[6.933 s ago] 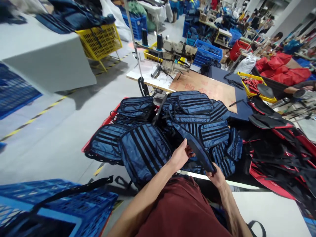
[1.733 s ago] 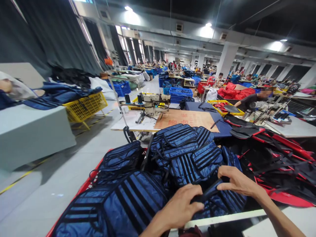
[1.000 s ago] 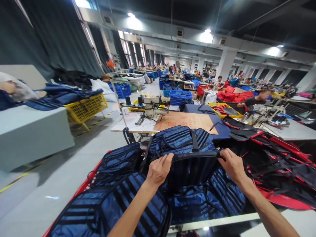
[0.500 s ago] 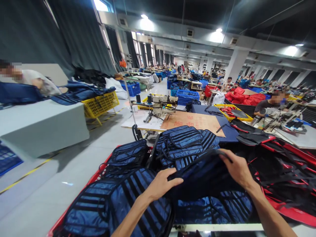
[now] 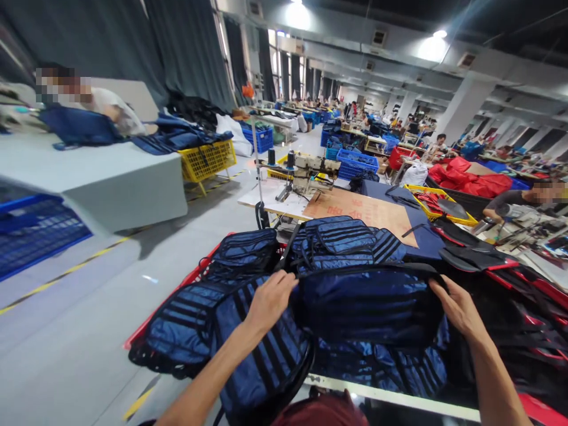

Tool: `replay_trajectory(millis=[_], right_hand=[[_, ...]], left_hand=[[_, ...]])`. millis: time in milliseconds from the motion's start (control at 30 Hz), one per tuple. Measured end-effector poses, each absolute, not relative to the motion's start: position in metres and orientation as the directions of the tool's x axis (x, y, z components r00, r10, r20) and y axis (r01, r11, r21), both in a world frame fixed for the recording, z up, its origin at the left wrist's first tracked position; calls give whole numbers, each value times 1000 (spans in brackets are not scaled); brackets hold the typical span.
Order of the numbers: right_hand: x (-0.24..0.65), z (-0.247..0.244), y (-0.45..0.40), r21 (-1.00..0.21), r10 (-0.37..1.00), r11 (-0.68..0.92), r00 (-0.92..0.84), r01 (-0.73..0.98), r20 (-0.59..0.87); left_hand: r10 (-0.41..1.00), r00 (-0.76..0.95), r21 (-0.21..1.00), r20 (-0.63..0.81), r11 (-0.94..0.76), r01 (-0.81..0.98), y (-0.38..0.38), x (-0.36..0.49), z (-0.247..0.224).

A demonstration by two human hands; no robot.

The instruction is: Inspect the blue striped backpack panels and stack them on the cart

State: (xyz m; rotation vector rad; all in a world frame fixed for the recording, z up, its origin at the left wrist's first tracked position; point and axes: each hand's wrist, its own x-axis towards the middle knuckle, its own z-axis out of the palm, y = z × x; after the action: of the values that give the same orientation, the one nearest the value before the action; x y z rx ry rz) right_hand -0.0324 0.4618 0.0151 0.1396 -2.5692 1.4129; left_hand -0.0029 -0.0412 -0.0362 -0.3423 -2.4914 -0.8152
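While a co-worker handles a blue bag at the pale table on the far left, a red crate nearer by carries blue striped bags, the large striped bag lying over its right edge. Just beside that, the left hand has its fingers drawn together, pinching the left end of a dark blue bag piece. It spans both hands above the near edge of the worktable, its black-trimmed rim uppermost, more striped bags beneath and behind. At its upper right corner the right hand pinches the rim, thumb on the near side; the fingertips behind are hidden. Farther right lie black-and-red pieces. The step in hand looks like holding the piece open and spread; any next move calls for even tension and a secure pinch at both ends, as the cloth seems likely to sag.
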Motion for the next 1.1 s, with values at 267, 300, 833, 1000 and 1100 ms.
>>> replay_trajectory(millis=[267, 300, 833, 1000, 1100], right_hand=[[0, 13, 430, -775, -302, 580, -950, -252, 82], [5, 9, 415, -734, -351, 601, -930, -316, 112], [8, 10, 359, -750, -123, 575, -941, -327, 316], [-19, 8, 324, -845, -126, 471, -967, -253, 219], [-38, 0, 290, -873, -208, 412, -960, -262, 190]], left_hand=[[417, -365, -234, 833, 862, 450, -44, -3, -1], [449, -332, -257, 830, 834, 488, -34, 4, 4], [494, -861, 991, -119, 114, -72, -75, 65, -6], [349, -934, 988, -73, -104, -116, -94, 94, -15], [89, -995, 998, -50, 47, -46, -116, 95, 11]])
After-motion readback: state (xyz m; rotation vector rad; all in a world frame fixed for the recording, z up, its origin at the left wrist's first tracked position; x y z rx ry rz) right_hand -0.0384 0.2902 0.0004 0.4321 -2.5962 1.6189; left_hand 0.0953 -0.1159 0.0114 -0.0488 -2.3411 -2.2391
